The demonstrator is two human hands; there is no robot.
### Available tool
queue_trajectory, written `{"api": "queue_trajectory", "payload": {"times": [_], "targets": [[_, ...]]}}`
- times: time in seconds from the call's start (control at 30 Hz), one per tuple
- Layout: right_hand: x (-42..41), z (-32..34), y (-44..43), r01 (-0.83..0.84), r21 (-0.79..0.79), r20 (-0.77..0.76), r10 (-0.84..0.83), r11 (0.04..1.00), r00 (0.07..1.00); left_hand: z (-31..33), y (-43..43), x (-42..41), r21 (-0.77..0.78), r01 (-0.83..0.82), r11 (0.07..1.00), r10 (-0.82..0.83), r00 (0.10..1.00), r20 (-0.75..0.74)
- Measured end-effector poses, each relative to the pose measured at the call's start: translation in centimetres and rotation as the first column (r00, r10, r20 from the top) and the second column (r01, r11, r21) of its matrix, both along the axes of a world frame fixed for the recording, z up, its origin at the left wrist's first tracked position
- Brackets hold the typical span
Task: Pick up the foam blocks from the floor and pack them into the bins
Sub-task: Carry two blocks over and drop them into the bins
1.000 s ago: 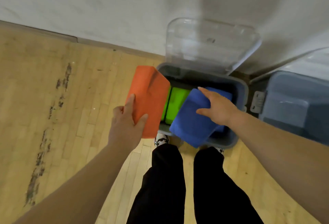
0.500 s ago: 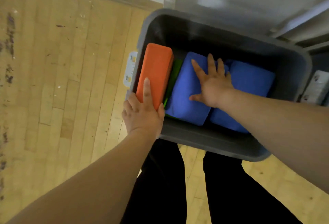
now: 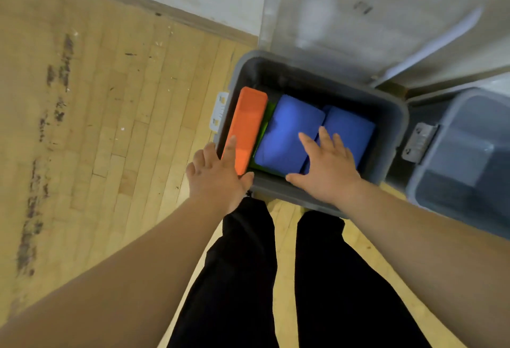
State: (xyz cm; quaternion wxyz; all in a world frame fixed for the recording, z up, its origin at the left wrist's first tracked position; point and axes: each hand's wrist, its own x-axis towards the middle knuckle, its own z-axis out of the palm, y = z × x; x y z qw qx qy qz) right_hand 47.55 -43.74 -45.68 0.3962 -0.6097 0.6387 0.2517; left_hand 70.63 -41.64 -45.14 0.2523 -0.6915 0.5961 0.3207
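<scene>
Moved since the earlier frame: right hand, drawn back toward the near wall of the grey bin and now straddling both blue blocks; orange block, seated lower. Item: orange block, on edge inside the bin against its left wall, green block a sliver beside it. Item: first blue block, mid-bin; second blue block, toward the bin's right wall, the two touching. Left hand: fingers straight, gripping nothing, forefinger pressing the orange block's top edge, other fingers outside the bin's left rim. Right hand: flat, spread, holding nothing, resting on the blue blocks. Hazards, as judged: wedged foam could spring back up once the pressure lifts; the orange block, if proud of the rim, could foul the clear lid behind the bin; blue blocks may sit tilted on what lies beneath.
</scene>
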Motion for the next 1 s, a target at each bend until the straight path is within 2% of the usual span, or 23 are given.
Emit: {"api": "queue_trajectory", "payload": {"times": [0.07, 0.2, 0.3, 0.4, 0.57, 0.77, 1.0], "targets": [[-0.1, 5.7, 0.7, 0.03, 0.006, -0.002, -0.03, 1.0, 1.0, 5.1, -0.5, 0.0, -0.018, 0.014, 1.0, -0.014, 0.999, -0.03], [-0.4, 22.4, 0.5, 0.049, -0.035, 0.026, -0.048, 0.998, 0.999, 21.4, -2.4, 1.1, -0.119, 0.16, 0.98, -0.17, 0.982, -0.083], [-1.4, 33.7, 1.4, 0.096, -0.163, 0.045, -0.089, 0.982, 0.995, 32.3, -2.1, 1.7, -0.243, 0.273, 0.931, -0.304, 0.947, -0.101], [-2.7, 40.7, 2.2, 0.12, -0.299, 0.027, -0.117, 0.947, 0.993, 39.6, -2.2, 1.8, -0.382, 0.362, 0.85, -0.41, 0.911, -0.05], [-4.9, 46.8, 1.8, 0.299, -0.455, 0.078, -0.296, 0.839, 0.952, 46.6, -5.9, 0.0, -0.541, 0.332, 0.773, -0.424, 0.904, -0.052], [-10.0, 51.1, 2.7, 0.358, -0.544, 0.116, -0.354, 0.759, 0.928, 51.4, -6.8, -5.6, -0.638, 0.351, 0.685, -0.489, 0.871, -0.047], [-18.3, 51.2, 4.3, 0.305, -0.527, 0.08, -0.312, 0.793, 0.947, 51.3, -4.2, -12.7, -0.666, 0.282, 0.691, -0.42, 0.906, -0.052]]}}
